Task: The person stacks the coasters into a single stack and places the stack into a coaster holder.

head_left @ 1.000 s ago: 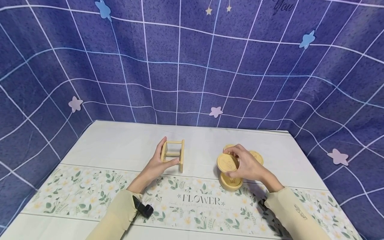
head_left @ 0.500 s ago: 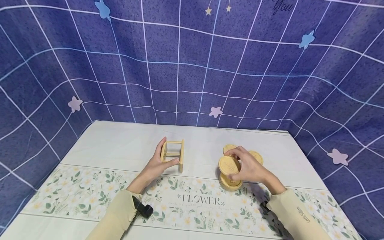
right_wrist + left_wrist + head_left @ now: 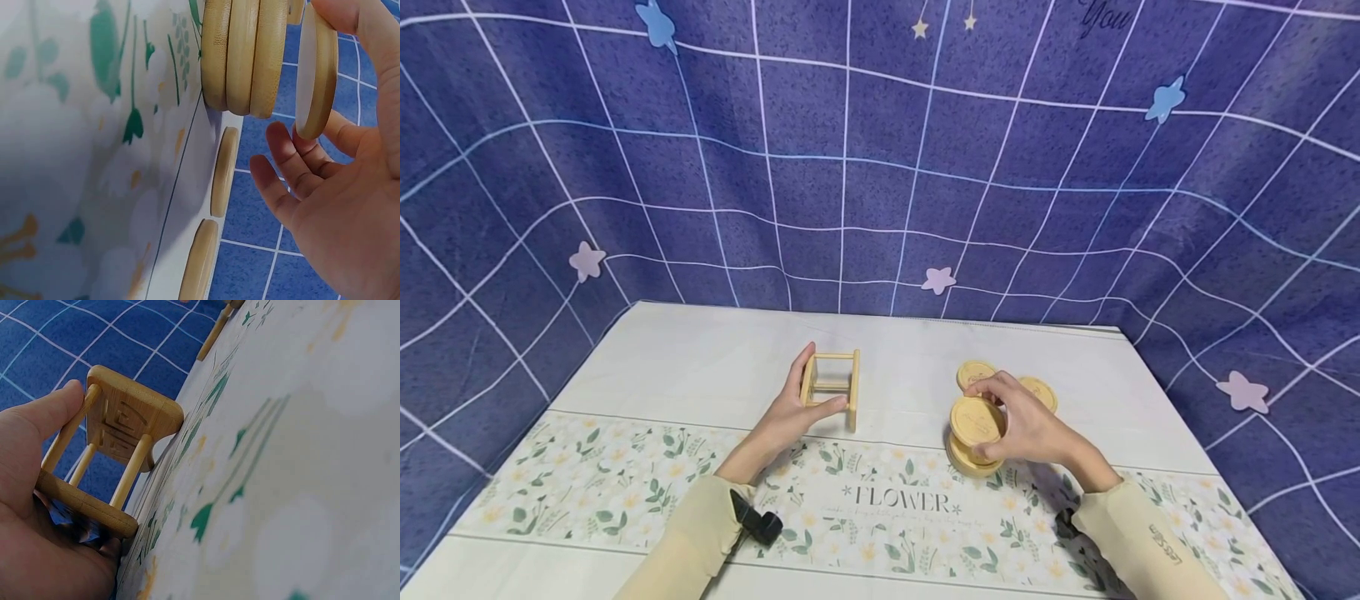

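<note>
My left hand (image 3: 784,423) grips a small wooden coaster rack (image 3: 854,400) at its left side. In the left wrist view, round rods join the rack's two end panels, and the far panel (image 3: 128,419) has carved marks. My right hand (image 3: 1033,427) pinches a round wooden coaster (image 3: 976,419) at its edge, between thumb and fingers. Right under it in the head view stands a stack of coasters (image 3: 964,463). From the right wrist, a gap shows between the held coaster (image 3: 320,75) and the stack (image 3: 244,59), and the held one has a pale underside.
Two loose coasters lie flat behind the right hand: one coaster (image 3: 974,372) at the back left, another coaster (image 3: 1041,392) to the right. A white cloth with a floral band (image 3: 895,500) covers the table. A blue grid-patterned curtain (image 3: 880,192) hangs behind and at both sides.
My right hand has come slightly down and toward me with its coaster, closer over the stack. More of the back-left loose coaster now shows. The left hand and rack have stayed put.
</note>
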### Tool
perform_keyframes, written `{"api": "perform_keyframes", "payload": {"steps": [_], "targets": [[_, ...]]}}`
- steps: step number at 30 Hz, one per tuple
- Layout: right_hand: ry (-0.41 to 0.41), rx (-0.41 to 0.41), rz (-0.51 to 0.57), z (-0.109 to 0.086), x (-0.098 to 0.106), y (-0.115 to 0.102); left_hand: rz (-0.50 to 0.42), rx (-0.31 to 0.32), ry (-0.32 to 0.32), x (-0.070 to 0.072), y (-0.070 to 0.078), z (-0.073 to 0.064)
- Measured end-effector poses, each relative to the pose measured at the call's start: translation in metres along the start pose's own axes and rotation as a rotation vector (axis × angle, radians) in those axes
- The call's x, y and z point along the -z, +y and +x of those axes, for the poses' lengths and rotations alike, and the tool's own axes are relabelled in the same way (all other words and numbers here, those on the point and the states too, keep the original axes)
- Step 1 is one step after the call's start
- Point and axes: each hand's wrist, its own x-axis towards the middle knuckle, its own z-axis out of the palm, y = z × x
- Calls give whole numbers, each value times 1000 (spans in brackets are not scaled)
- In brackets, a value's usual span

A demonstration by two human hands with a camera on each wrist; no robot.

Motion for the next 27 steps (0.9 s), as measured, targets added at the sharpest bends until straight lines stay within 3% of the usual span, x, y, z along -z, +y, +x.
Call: {"api": "perform_keyframes", "payload": {"steps": [27], "targets": [[-75, 19, 27, -10, -2, 1, 2, -9, -4, 0, -2, 0]]}}
